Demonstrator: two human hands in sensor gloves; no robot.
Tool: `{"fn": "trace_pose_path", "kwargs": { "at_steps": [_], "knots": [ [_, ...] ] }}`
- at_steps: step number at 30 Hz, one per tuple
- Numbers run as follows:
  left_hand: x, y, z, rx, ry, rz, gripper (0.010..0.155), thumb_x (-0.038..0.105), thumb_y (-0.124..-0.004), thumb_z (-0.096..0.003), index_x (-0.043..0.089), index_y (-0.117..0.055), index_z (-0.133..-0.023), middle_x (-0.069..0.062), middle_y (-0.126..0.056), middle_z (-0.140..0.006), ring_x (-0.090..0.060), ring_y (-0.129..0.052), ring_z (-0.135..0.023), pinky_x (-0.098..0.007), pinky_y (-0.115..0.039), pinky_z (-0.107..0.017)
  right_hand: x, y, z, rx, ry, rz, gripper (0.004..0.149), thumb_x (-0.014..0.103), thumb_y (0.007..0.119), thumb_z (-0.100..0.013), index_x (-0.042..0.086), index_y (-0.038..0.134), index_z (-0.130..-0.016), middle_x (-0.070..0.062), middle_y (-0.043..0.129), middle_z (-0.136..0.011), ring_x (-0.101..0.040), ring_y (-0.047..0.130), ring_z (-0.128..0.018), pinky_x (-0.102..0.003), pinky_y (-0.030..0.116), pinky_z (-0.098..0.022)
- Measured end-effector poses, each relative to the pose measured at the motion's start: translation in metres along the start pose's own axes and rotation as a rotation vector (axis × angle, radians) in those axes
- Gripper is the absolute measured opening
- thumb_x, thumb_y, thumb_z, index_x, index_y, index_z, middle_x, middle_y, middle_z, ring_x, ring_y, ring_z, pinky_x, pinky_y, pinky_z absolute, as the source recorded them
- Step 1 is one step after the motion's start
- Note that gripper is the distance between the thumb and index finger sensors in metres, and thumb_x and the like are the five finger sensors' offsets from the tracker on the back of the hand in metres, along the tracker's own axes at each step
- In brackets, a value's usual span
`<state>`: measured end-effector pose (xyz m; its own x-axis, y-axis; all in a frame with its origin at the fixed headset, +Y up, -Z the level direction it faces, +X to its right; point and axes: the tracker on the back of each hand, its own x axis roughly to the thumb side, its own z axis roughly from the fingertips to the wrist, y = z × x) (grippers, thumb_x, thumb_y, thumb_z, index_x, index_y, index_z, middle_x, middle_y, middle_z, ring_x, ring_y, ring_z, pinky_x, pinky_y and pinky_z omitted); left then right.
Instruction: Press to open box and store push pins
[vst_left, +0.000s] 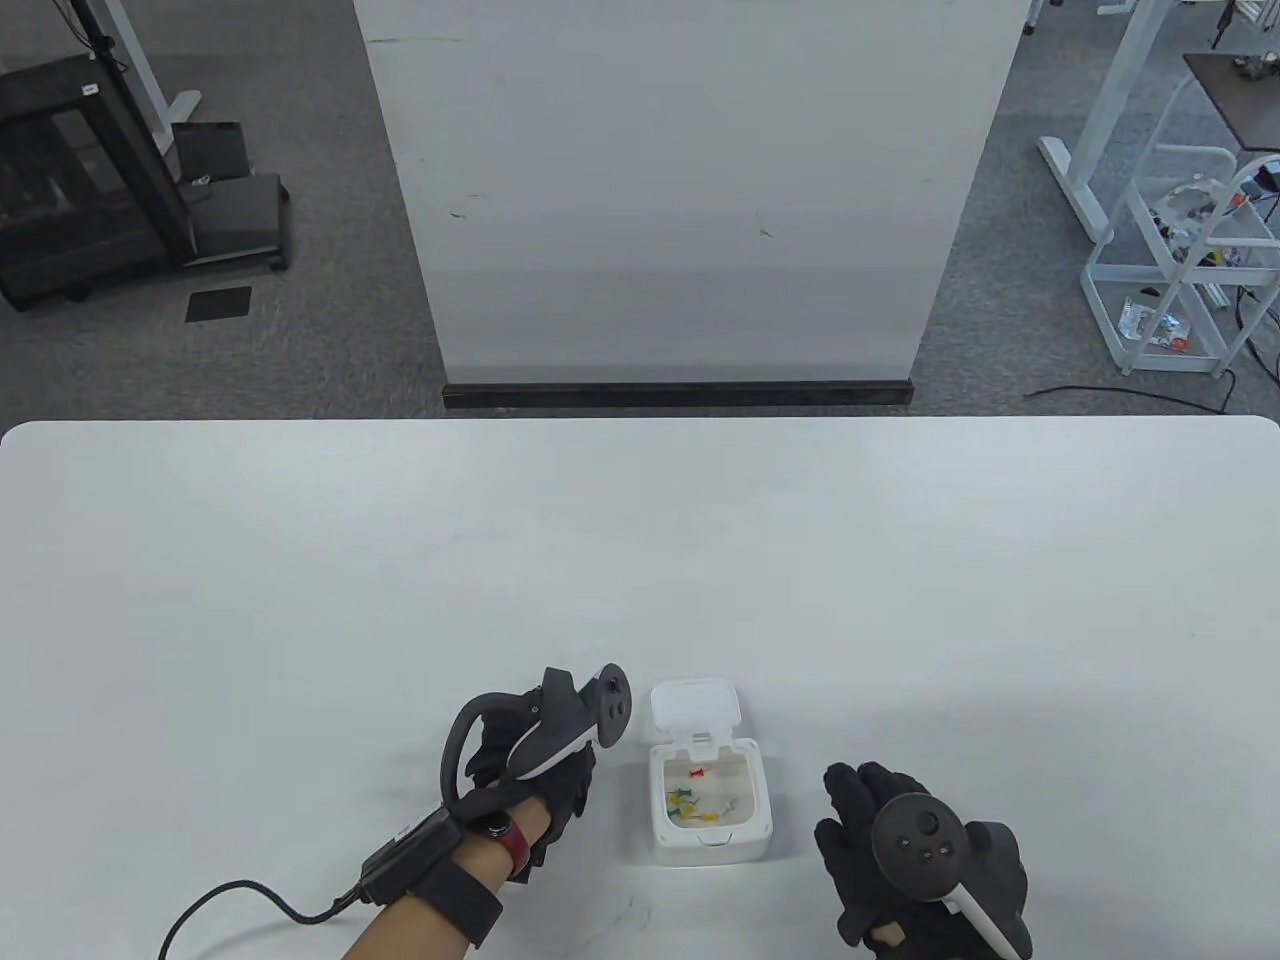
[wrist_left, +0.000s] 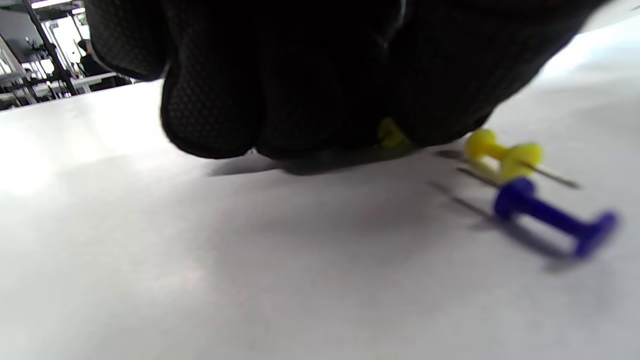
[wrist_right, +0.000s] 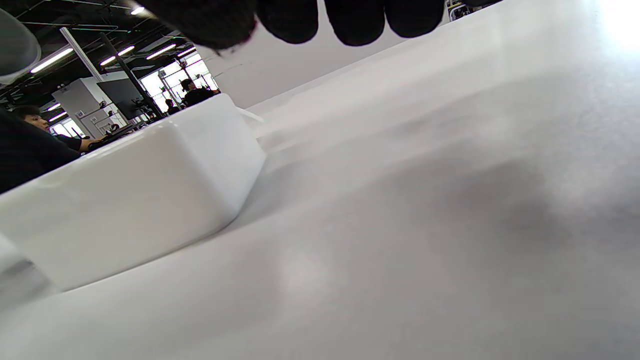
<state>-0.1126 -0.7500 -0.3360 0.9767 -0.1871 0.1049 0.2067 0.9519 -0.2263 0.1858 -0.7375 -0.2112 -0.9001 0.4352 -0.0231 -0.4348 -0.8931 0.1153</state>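
Observation:
A small white box (vst_left: 758, 800) stands open near the table's front edge, its lid (vst_left: 695, 708) tipped back. Inside lie a red push pin (vst_left: 698, 773) and several yellow ones (vst_left: 690, 805). My left hand (vst_left: 565, 790) is just left of the box, fingers curled down onto the table. In the left wrist view its fingertips (wrist_left: 310, 140) close around a yellow pin (wrist_left: 392, 136). Another yellow pin (wrist_left: 502, 152) and a blue pin (wrist_left: 550, 217) lie loose beside them. My right hand (vst_left: 860, 815) rests flat and empty right of the box (wrist_right: 125, 200), fingers (wrist_right: 355, 20) spread.
The white table (vst_left: 640, 560) stretches wide beyond the box. A white panel (vst_left: 680, 190) stands past its far edge. A black cable (vst_left: 240, 900) runs from my left wrist along the table front.

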Motion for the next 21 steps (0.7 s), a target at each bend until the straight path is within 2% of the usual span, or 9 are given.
{"fn": "trace_pose_path", "kwargs": {
  "at_steps": [4, 10, 15, 21],
  "knots": [
    [0.002, 0.0, -0.003, -0.049, 0.022, -0.014, 0.044, 0.044, -0.087, -0.0418, 0.02, -0.088, -0.078, -0.006, -0.096, -0.073, -0.034, -0.093, -0.069, -0.057, -0.065, -0.069, 0.0, 0.0, 0.0, 0.003, 0.004, 0.0, 0.06, 0.047, 0.071, -0.051, 0.028, 0.049, -0.104, -0.005, 0.051, -0.11, -0.041, 0.049, -0.101, -0.062, 0.046, -0.075],
    [0.006, -0.001, -0.007, -0.03, 0.027, -0.05, 0.042, 0.044, -0.087, -0.0401, 0.02, -0.088, -0.075, -0.005, -0.096, -0.069, -0.033, -0.093, -0.066, -0.058, -0.065, -0.069, 0.0, 0.0, 0.0, 0.001, 0.007, 0.001, 0.06, 0.047, 0.071, -0.051, 0.028, 0.05, -0.103, -0.005, 0.051, -0.11, -0.041, 0.049, -0.101, -0.061, 0.046, -0.075],
    [-0.008, 0.0, -0.011, -0.072, 0.027, 0.057, 0.042, 0.044, -0.087, -0.0395, 0.02, -0.089, -0.074, -0.005, -0.096, -0.068, -0.033, -0.094, -0.065, -0.057, -0.065, -0.068, 0.0, 0.0, 0.0, 0.003, 0.007, 0.001, 0.06, 0.048, 0.07, -0.051, 0.028, 0.049, -0.104, -0.005, 0.051, -0.11, -0.041, 0.049, -0.101, -0.061, 0.046, -0.075],
    [-0.001, 0.03, 0.012, 0.042, -0.069, 0.167, 0.043, 0.044, -0.086, -0.0395, 0.02, -0.089, -0.075, -0.005, -0.097, -0.068, -0.033, -0.094, -0.065, -0.057, -0.065, -0.069, 0.0, 0.0, -0.001, 0.006, 0.005, -0.006, 0.06, 0.048, 0.07, -0.052, 0.028, 0.049, -0.104, -0.005, 0.05, -0.11, -0.041, 0.049, -0.102, -0.061, 0.046, -0.075]
  ]
}}
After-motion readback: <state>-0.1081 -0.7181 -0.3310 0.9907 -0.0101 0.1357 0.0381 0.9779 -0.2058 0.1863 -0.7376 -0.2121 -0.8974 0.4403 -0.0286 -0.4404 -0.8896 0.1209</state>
